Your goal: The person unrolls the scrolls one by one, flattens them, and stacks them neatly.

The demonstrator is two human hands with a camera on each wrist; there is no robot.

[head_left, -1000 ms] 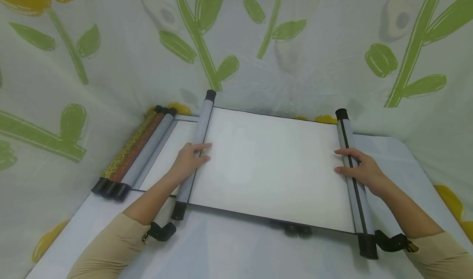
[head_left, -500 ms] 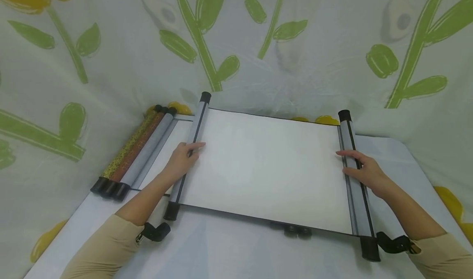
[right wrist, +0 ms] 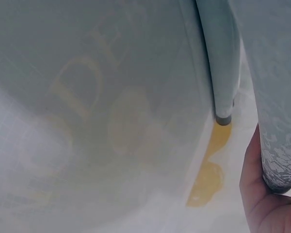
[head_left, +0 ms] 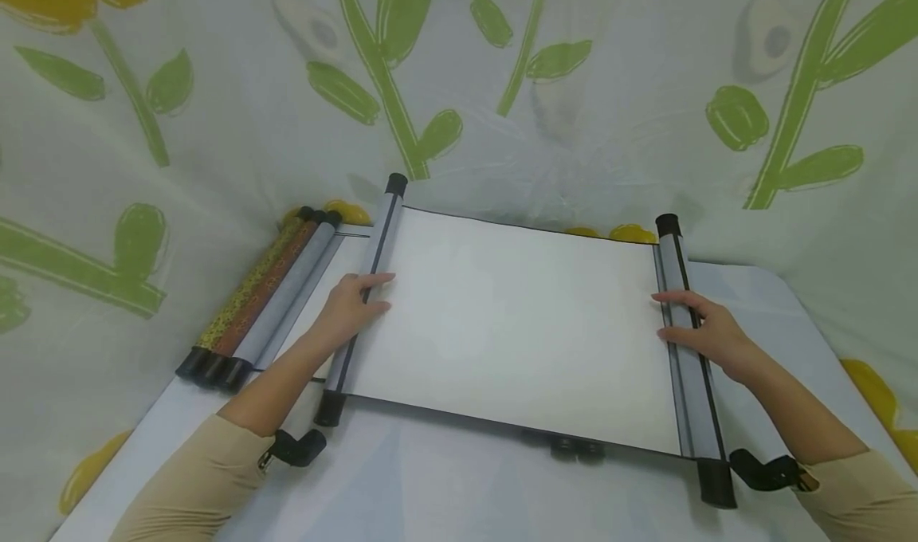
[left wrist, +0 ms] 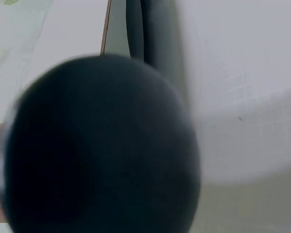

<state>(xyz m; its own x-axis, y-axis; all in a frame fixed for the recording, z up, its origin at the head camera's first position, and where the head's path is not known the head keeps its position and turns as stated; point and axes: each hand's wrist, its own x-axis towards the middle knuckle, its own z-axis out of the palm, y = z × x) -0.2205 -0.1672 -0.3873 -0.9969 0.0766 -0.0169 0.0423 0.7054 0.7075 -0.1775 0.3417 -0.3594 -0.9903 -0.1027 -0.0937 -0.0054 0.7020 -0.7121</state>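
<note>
A hanging scroll is spread between both hands, its blank white sheet [head_left: 516, 319] showing. My left hand [head_left: 347, 307] grips the grey left roller [head_left: 382, 223], with index finger and thumb reaching over onto the sheet. On the opposite side my right hand [head_left: 712, 335] holds the thicker right roller [head_left: 688, 414], fingertips at its inner edge. Both rollers have black end caps, and dark stripes run along them. A black rounded end cap [left wrist: 102, 145] fills much of the left wrist view. Patterned grey cloth [right wrist: 281, 111] covers the roller above my right hand in the right wrist view.
Several rolled scrolls lie side by side at the left, including a yellow one [head_left: 251, 287] and a red-brown one [head_left: 268, 287]. Dark knobs [head_left: 577, 449] peek from under the sheet's lower edge. Behind the pale table [head_left: 430, 486] hangs a flower-print curtain [head_left: 610, 143].
My left hand and the left roller have moved slightly left. Both rollers have turned, shifting their dark stripes; more grey edging shows at the right roller.
</note>
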